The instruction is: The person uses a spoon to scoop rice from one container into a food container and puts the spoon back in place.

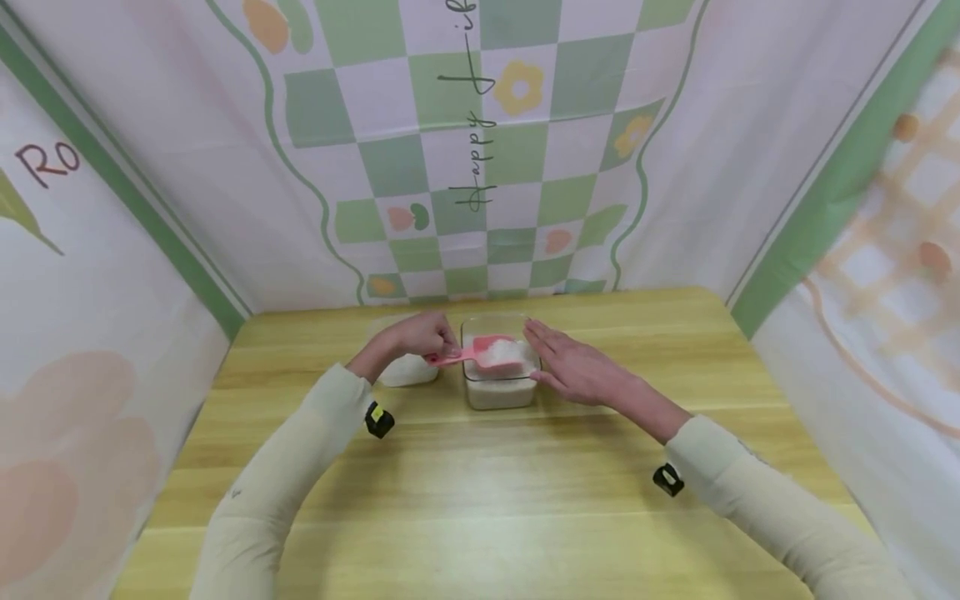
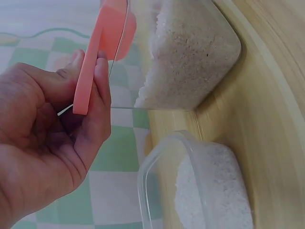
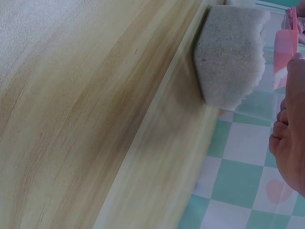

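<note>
My left hand [image 1: 426, 335] grips the handle of a pink scoop [image 1: 483, 342], thumb against fingers. A heap of white rice-like grains [image 1: 507, 354] lies in the scoop, which is above a clear rectangular container [image 1: 501, 397]. That container is partly filled with similar grains [image 2: 186, 57]. On its right side my right hand [image 1: 581, 367] is held with fingers extended, close to the rim; whether it touches the wall I cannot tell. A second, smaller clear container [image 2: 209, 186] with white grains stands left of the first, partly hidden by my left hand in the head view.
Both containers stand near the back edge of a wooden table [image 1: 480, 500]. Behind it hangs a green-and-white checked cloth [image 1: 480, 158]. Printed cloths also hang at the left [image 1: 90, 333] and right [image 1: 892, 275] sides.
</note>
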Tool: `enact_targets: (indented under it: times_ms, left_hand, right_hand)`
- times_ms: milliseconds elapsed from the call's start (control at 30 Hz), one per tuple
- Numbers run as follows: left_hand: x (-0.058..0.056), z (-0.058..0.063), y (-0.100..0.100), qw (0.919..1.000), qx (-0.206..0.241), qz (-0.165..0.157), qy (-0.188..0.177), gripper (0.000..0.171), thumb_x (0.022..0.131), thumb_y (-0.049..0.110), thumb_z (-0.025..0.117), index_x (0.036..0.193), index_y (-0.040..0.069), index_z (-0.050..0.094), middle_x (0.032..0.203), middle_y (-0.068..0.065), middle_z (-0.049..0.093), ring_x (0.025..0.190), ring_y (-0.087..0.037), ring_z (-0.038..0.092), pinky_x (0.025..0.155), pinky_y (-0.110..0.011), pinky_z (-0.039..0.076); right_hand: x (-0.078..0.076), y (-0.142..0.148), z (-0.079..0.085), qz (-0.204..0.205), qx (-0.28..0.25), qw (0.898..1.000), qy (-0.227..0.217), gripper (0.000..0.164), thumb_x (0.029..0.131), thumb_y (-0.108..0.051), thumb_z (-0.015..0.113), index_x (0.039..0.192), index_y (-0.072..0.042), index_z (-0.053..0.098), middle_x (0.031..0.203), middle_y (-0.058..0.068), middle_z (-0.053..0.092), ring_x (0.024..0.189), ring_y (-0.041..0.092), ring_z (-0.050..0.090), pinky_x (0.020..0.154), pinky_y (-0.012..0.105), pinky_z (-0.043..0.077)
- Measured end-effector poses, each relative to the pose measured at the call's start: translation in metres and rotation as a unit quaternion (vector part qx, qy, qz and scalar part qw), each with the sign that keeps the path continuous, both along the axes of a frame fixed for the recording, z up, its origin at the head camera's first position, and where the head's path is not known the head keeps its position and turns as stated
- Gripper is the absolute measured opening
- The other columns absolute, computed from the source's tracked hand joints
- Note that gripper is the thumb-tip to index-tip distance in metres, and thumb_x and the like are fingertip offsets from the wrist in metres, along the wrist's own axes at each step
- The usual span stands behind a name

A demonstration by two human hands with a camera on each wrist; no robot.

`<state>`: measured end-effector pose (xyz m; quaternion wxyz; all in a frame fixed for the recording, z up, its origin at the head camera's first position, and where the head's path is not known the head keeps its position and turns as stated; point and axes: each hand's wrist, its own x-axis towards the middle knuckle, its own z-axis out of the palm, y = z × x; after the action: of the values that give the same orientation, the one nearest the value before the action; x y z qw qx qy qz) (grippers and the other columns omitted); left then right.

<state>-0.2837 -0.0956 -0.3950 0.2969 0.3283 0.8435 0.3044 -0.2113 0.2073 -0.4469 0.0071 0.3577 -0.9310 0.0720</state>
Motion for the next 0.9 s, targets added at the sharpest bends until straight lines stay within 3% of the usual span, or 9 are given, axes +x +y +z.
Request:
enact_targets:
  times_ms: [100, 233, 533, 900]
  left_hand:
    - [0.001, -0.001, -0.003, 0.9996, 0.006, 0.024, -0.009, 0.034, 0.100, 0.006, 0.053, 0.073, 0.005, 0.074, 0.051, 0.004, 0.046, 0.048, -0.007, 0.033, 0.052, -0.022, 0.031]
    - [0.005, 0.000, -0.007, 0.9991, 0.013, 0.040, -0.008, 0.027, 0.099, 0.005, 0.055, 0.086, 0.001, 0.079, 0.053, 0.003, 0.053, 0.048, -0.007, 0.035, 0.052, -0.022, 0.032]
    - [0.014, 0.001, -0.019, 0.9984, 0.040, 0.040, -0.001, 0.037, 0.099, 0.004, 0.052, 0.064, 0.003, 0.063, 0.051, 0.003, 0.042, 0.048, -0.009, 0.030, 0.053, -0.023, 0.029]
    - [0.030, 0.005, -0.044, 0.9947, 0.044, 0.093, -0.006, 0.034, 0.099, 0.008, 0.058, 0.068, 0.002, 0.069, 0.053, 0.002, 0.050, 0.049, -0.010, 0.033, 0.053, -0.024, 0.034]
  right_hand:
    - [0.000, 0.001, 0.000, -0.001, 0.004, 1.000, -0.004, 0.071, 0.106, -0.039, 0.044, 0.155, 0.005, 0.019, 0.165, 0.022, 0.014, 0.153, 0.035, 0.020, 0.122, 0.049, 0.026]
    - [0.000, 0.001, 0.001, 0.000, 0.006, 1.000, -0.009, 0.072, 0.106, -0.040, 0.043, 0.156, 0.005, 0.018, 0.166, 0.021, 0.013, 0.153, 0.034, 0.018, 0.122, 0.048, 0.024]
    - [0.001, 0.002, 0.000, 0.002, 0.010, 1.000, -0.003, 0.072, 0.105, -0.039, 0.044, 0.155, 0.006, 0.019, 0.164, 0.024, 0.017, 0.153, 0.036, 0.019, 0.122, 0.049, 0.025]
    - [0.001, 0.001, 0.000, 0.004, 0.017, 1.000, 0.004, 0.072, 0.106, -0.041, 0.043, 0.155, 0.006, 0.020, 0.164, 0.024, 0.019, 0.153, 0.035, 0.019, 0.122, 0.049, 0.024]
